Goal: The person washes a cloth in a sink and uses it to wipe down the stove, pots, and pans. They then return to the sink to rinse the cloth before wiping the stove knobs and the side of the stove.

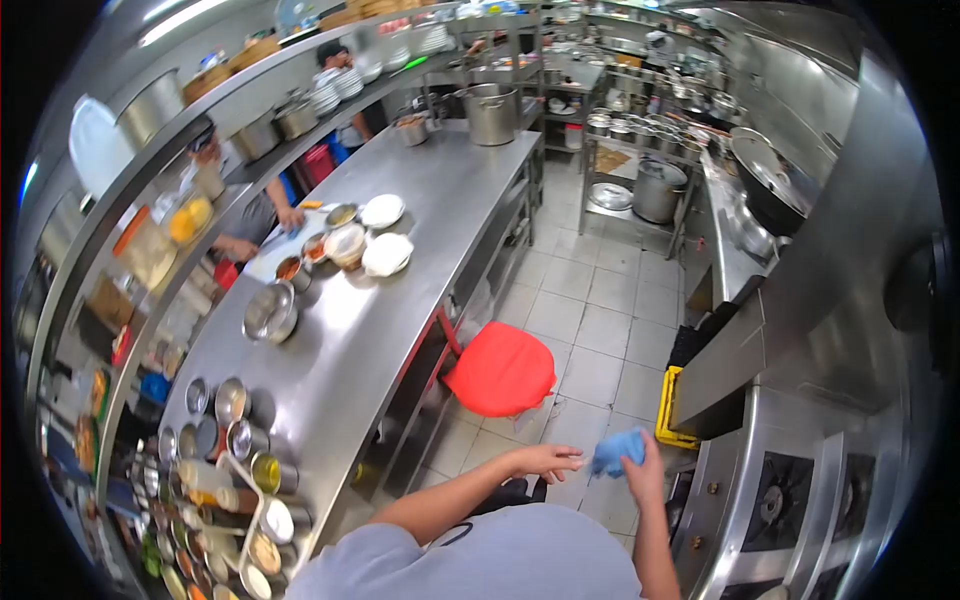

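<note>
My right hand (646,472) is closed around a crumpled blue cloth (614,453), held in front of my body above the tiled floor. To its left is my left hand (545,462), with the fingers stretched toward the cloth and a small gap between them and it. Nothing shows in the left hand. Just beyond my hands stands a stool with a red seat (502,370).
On the left runs a long steel table (400,260) with a metal bowl (270,312), white plates (387,254) and several containers. A person (225,185) works behind it. A stove (775,500) and a yellow crate (672,408) are at right. A stockpot (660,192) stands farther back.
</note>
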Demonstrator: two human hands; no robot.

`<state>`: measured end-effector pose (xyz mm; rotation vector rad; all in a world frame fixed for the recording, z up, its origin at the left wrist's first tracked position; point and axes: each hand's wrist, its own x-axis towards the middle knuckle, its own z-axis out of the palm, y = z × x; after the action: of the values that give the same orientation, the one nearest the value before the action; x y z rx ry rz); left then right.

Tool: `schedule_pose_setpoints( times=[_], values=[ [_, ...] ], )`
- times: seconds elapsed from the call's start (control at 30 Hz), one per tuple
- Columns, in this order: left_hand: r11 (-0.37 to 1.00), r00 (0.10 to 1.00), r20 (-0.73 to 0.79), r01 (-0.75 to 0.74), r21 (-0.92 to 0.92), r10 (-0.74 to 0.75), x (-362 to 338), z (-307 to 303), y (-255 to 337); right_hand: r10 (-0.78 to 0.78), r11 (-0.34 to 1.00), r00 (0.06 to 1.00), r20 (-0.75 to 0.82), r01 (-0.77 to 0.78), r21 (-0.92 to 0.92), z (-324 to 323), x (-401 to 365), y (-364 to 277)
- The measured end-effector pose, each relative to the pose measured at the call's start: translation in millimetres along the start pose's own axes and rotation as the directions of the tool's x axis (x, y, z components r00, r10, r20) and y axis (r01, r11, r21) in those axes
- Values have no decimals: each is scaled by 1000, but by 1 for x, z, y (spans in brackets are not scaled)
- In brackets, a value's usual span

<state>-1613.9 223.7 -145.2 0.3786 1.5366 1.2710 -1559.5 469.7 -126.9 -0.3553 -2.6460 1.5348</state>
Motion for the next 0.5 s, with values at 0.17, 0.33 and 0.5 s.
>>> schedule_pose_setpoints(
  times=[0.17,0.33,0.5],
  values=[
    [829,977,181,192,-525,-112,35,34,-56,72,947,991,109,-102,304,12,-56,12],
    [682,990,89,-12,-731,112,54,79,-54,159,550,949,273,-315,774,-7,-82,14],
    [800,1000,1,10,-600,-12,83,98,-2,361,697,931,-54,-230,679,-30,-95,71]
  ],
)
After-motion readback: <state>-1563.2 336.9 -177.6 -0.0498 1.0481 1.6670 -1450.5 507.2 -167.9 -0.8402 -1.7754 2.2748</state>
